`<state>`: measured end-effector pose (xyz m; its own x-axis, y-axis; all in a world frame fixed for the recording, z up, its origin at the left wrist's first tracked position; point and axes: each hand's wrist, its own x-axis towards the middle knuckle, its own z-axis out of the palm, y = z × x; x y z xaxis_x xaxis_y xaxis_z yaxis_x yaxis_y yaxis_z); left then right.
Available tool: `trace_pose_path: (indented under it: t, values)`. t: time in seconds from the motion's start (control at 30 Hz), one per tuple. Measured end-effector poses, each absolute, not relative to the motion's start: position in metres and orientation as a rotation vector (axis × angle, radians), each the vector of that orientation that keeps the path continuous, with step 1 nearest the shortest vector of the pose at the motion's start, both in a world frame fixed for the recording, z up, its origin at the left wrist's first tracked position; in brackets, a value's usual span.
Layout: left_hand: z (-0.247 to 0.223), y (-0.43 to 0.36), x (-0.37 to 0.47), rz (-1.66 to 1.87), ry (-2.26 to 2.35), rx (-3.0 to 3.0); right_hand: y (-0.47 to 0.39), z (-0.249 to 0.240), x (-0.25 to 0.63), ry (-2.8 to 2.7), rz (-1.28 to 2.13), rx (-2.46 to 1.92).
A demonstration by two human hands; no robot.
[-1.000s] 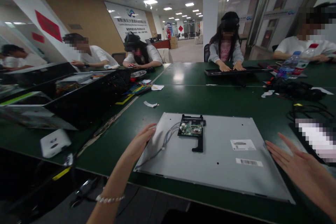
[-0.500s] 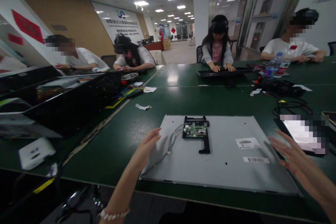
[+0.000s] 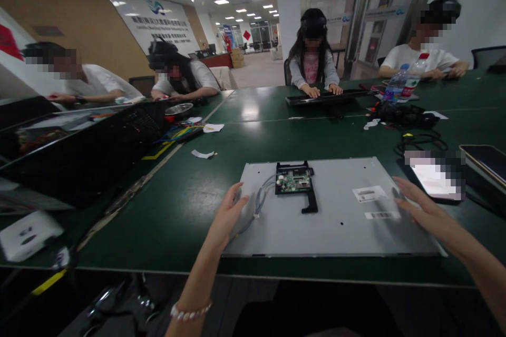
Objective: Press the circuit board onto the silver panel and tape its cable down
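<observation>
A flat grey metal display panel (image 3: 276,231) lies back side up on the green table. A black bracket (image 3: 311,201) and a green circuit board (image 3: 294,182) sit on it, with grey cables (image 3: 259,201) running from the board toward the left edge. My left hand (image 3: 229,210) is open at the panel's left edge, thumb apart from the fingers. At the right edge my right hand (image 3: 419,202) is open too, its fingertips near the white labels (image 3: 369,194). Whether either hand touches the panel I cannot tell.
Phones (image 3: 435,176) lie to the right, with bottles (image 3: 411,81) and dark cables behind. An open black computer case (image 3: 90,152) and a white device (image 3: 29,236) stand left. Across the table (image 3: 245,139), a person (image 3: 314,63) handles a dark panel; other people sit nearby.
Both hands have come in closer to the panel's side edges, their fingers bending slightly. My view has shifted, so the surroundings appear farther left and the panel higher.
</observation>
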<state>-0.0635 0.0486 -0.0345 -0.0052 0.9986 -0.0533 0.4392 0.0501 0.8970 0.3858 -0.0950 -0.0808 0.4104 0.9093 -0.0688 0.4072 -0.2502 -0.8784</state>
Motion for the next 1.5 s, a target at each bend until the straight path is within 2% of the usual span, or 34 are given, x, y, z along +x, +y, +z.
trace_pose_path:
  t: [0.2,0.47,0.73,0.97,1.17,1.5]
  values:
    - [-0.054,0.052,-0.061,0.878,1.627,1.737,-0.076,-0.066,0.376,-1.356,0.488,-1.826]
    - [-0.066,0.048,-0.051,0.83,1.74,2.029,0.009,-0.031,0.3,-2.032,0.52,-1.454]
    - [-0.064,0.045,-0.047,0.794,1.727,2.102,0.063,-0.059,0.266,-2.206,0.68,-1.356]
    - [-0.062,0.043,-0.049,0.834,1.686,2.061,0.067,-0.064,0.27,-2.178,0.618,-1.313]
    - [-0.043,0.042,-0.04,0.884,1.593,2.142,0.053,-0.061,0.282,-2.144,0.565,-1.296]
    - [-0.021,0.065,0.008,0.408,0.951,2.28,0.022,-0.067,0.305,-2.113,0.583,-1.28]
